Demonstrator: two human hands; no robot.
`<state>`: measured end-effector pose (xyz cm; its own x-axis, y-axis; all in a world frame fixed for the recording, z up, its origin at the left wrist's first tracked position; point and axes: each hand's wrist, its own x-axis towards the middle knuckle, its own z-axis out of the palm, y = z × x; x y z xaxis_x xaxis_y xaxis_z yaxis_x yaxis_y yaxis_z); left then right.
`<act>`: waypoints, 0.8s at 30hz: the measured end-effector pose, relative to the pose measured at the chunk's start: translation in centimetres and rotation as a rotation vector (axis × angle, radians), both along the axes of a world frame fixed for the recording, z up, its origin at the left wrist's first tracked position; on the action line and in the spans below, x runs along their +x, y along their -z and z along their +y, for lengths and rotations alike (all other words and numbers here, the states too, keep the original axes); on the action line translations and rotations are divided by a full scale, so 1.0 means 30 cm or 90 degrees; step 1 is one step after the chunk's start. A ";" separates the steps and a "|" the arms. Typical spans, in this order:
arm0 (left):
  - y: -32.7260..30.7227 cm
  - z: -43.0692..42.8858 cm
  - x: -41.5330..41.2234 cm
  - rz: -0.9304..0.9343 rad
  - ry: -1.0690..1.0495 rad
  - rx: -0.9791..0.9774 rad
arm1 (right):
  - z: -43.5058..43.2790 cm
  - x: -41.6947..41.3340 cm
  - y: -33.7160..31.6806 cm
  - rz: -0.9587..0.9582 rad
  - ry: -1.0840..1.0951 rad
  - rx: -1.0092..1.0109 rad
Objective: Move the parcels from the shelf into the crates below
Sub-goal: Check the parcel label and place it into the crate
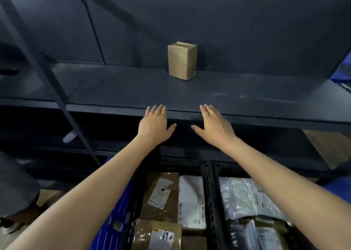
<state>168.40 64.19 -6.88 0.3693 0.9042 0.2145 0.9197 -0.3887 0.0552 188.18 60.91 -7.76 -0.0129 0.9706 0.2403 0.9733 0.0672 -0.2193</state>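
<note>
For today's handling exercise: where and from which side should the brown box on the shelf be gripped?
Probably by its left and right faces, reaching in from the front: the box stands upright, alone on the shelf, both sides clear.

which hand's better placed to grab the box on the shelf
Right hand, by little: open, at the shelf edge, it angles toward the box. The left hand is open and about as near, so both together may suit.
</note>
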 end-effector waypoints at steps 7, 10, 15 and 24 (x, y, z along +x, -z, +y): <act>-0.124 0.258 0.057 0.031 -0.018 0.005 | 0.270 0.066 -0.135 -0.008 0.024 -0.001; -0.163 0.381 0.088 0.027 -0.022 0.013 | 0.397 0.090 -0.183 -0.004 0.035 0.000; -0.222 0.582 0.141 0.011 -0.017 0.046 | 0.594 0.117 -0.233 0.026 0.051 0.015; -0.258 0.879 0.233 -0.044 0.001 0.059 | 0.885 0.157 -0.260 0.105 0.074 0.010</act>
